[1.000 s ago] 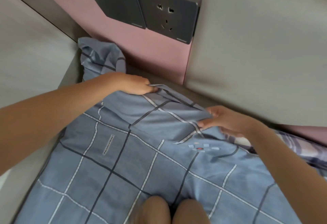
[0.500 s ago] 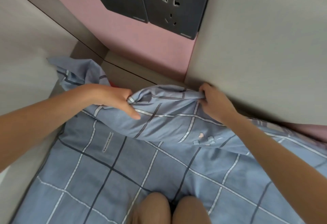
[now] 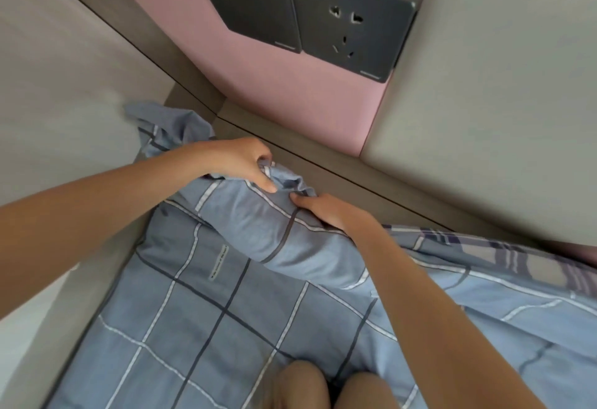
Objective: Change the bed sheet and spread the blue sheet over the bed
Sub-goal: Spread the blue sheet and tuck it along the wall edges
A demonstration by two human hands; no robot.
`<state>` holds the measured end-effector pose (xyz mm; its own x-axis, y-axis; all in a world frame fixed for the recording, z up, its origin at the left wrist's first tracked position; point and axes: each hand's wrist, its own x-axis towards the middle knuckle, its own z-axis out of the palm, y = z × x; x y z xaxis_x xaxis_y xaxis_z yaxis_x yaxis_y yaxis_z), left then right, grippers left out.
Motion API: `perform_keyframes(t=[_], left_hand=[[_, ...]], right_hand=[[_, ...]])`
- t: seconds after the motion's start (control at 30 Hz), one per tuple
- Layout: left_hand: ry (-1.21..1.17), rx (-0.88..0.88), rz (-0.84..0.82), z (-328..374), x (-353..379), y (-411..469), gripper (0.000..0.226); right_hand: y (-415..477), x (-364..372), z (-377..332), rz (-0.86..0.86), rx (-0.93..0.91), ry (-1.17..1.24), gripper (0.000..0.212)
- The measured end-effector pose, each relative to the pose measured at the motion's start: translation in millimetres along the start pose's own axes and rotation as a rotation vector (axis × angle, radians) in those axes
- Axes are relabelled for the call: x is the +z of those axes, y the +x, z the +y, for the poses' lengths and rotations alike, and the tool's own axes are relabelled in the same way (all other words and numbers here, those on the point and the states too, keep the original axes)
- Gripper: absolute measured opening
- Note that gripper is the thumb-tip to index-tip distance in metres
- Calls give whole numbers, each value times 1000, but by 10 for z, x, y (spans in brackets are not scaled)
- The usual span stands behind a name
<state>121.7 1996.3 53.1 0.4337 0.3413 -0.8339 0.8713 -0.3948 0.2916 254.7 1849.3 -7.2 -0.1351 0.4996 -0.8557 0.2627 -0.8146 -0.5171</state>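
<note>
Blue checked sheet [image 3: 226, 311] lies over the bed, its bunched head-end fold gripped by the left hand [image 3: 239, 159] and pinched just beside by the right hand [image 3: 326, 211], with the loose corner nearer the left.

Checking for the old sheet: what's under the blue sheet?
Purple plaid fabric peeks out past the right edge of the blue sheet; elsewhere the sheet hides whatever lies beneath.
</note>
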Motion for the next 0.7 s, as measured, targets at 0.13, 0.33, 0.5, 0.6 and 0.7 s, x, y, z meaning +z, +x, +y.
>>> perform_keyframes(t=[0.13, 0.33, 0.5, 0.6, 0.7], left_hand=[[198, 95, -46, 140, -308, -269, 41], [442, 107, 55, -25, -790, -551, 34], [246, 179, 379, -226, -787, -377, 24], [341, 77, 459, -411, -571, -124, 29], [413, -49, 528, -467, -577, -6, 35]], right_hand=[[41, 110, 159, -5, 86, 214, 59], [-21, 100, 330, 10, 87, 433, 59], [-33, 158, 357, -36, 52, 668, 72], [18, 151, 433, 81, 142, 640, 70], [65, 200, 484, 234, 222, 449, 67]])
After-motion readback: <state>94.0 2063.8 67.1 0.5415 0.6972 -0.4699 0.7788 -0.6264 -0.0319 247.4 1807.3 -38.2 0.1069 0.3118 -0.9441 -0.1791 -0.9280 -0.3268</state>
